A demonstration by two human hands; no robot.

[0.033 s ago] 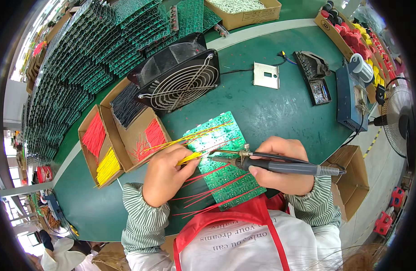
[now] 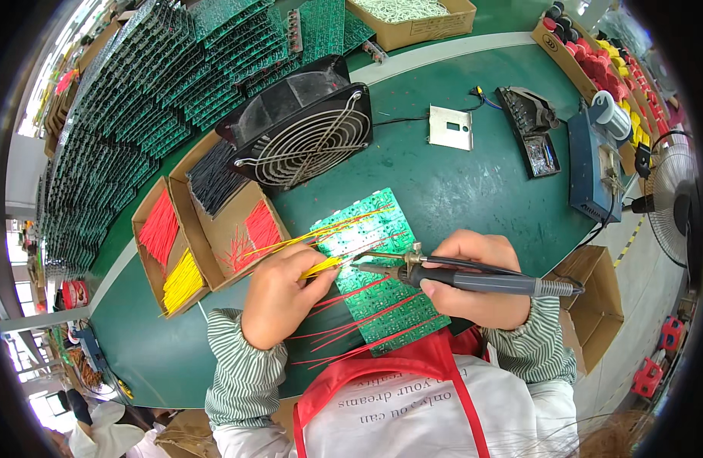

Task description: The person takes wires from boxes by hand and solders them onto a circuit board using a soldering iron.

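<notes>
A green circuit board (image 2: 391, 309) lies tilted on the table in front of me, with several red wires (image 2: 344, 327) trailing off its left side and some yellow wires running across its upper part. My left hand (image 2: 279, 294) pinches a small bunch of yellow wires (image 2: 319, 268), their ends over the board's left part. In my right hand (image 2: 485, 282) is a soldering iron (image 2: 474, 280) with a thin metal feed tube beside it. The iron's tip points left, close to the wire ends; whether it touches the board I cannot tell.
Cardboard trays (image 2: 228, 263) of red, yellow and black wires stand at the left, beside a black fan (image 2: 306, 126). Stacked circuit boards (image 2: 130, 114) fill the far left. At the right are a blue soldering station (image 2: 592, 164), a black holder (image 2: 525, 130) and a metal plate (image 2: 450, 127).
Almost nothing differs. Both hands, the iron and the board keep their places; at the lower left edge a person in white has shifted slightly.
</notes>
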